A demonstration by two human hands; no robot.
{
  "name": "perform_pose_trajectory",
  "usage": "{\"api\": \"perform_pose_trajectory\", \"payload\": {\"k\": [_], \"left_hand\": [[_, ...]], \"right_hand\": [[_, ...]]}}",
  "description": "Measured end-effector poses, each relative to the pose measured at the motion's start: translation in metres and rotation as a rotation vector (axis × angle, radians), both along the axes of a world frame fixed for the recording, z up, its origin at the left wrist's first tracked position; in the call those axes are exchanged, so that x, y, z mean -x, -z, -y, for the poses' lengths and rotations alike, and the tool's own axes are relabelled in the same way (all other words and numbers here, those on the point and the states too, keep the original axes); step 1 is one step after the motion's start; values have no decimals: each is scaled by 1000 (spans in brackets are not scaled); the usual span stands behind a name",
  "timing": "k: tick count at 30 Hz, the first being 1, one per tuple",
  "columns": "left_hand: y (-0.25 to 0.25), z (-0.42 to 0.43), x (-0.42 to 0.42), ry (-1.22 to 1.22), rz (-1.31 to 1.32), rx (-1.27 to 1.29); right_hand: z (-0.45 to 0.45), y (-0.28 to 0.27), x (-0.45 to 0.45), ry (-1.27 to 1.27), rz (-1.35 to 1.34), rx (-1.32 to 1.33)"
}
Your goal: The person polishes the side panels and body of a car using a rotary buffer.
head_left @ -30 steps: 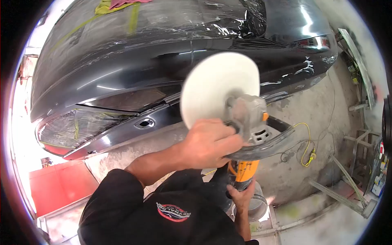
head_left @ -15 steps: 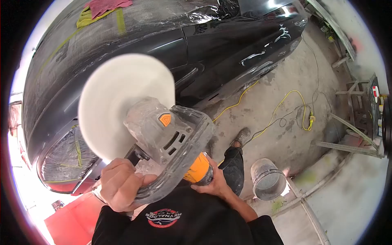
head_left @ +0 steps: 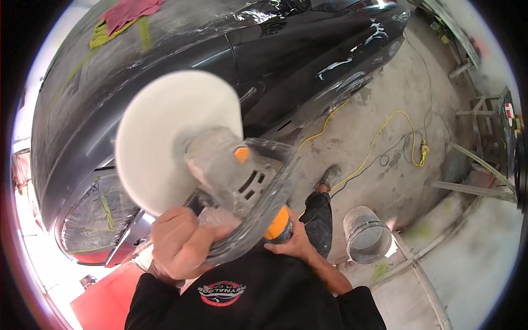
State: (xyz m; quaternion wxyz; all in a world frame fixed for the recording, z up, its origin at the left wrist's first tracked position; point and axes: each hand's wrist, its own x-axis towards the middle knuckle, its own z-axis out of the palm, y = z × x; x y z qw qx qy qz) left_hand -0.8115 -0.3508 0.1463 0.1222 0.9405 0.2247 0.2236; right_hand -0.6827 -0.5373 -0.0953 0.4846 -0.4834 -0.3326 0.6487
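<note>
Both my hands hold a dusty grey and orange polisher [head_left: 212, 159]. My left hand [head_left: 181, 245] is closed around its looped front handle [head_left: 258, 212], while my right hand [head_left: 297, 239] wraps the orange body [head_left: 278, 224] near the back. A large round white polishing pad [head_left: 165, 137] faces the black car [head_left: 203, 60]; its surface is smeared, as if turning. I cannot tell whether the pad touches the bodywork. Behind it, the pad hides part of the car's side panel. White compound streaks [head_left: 377, 33] mark the bodywork at the far end.
A bucket [head_left: 355, 220] stands on the concrete floor at right. Yellow and dark cords [head_left: 379, 129] lie across the floor near my shoe [head_left: 330, 176]. Pink and yellow cloths [head_left: 129, 16] rest on the car's plastic-covered part. A metal stand [head_left: 476, 190] is at the far right.
The polisher and both hands have shifted right in the view and tilted slightly. The view has also turned a little. My grip stays the same.
</note>
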Motion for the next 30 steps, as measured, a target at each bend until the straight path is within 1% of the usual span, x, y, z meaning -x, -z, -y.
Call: {"api": "perform_pose_trajectory", "payload": {"k": [2, 3, 5, 7, 10, 11, 13, 14, 15, 21, 25, 28, 29, 30], "left_hand": [[-7, 8, 4, -72, -21, -5], [-4, 7, 2, -76, 19, -20], [0, -2, -12, -55, 18, -10], [0, -13, -26, -49, -30, 39], [16, -29, -56, -83, 21, 29], [25, -33, -69, -121, 81, 30], [31, -47, -98, -116, 109, 41], [32, -52, -111, -118, 120, 45], [33, -55, -122, -160, 72, 66], [58, -89, -199, -161, 141, 143], [78, -115, -252, -159, 162, 165], [94, -135, -298, -155, 181, 230], [99, -141, -312, -154, 190, 255], [102, -148, -326, -152, 193, 260]], "right_hand": [[-4, -5, -1, -17, 27, -20], [-5, -6, -5, -16, 49, -29], [-5, -8, -16, 29, 32, 6], [-8, -12, -33, 68, 49, 27], [-14, -24, -70, 122, 104, 59], [-17, -29, -83, 135, 105, 77], [-22, -32, -106, 159, 123, 96], [-24, -31, -117, 170, 139, 99], [-26, -29, -128, 181, 153, 103], [-42, -15, -191, 275, 131, 121], [-63, -6, -243, 341, 190, 54], [-77, 3, -282, 378, 188, 78], [-80, 9, -294, 382, 269, 57], [-85, 14, -305, 402, 225, 51]]}}
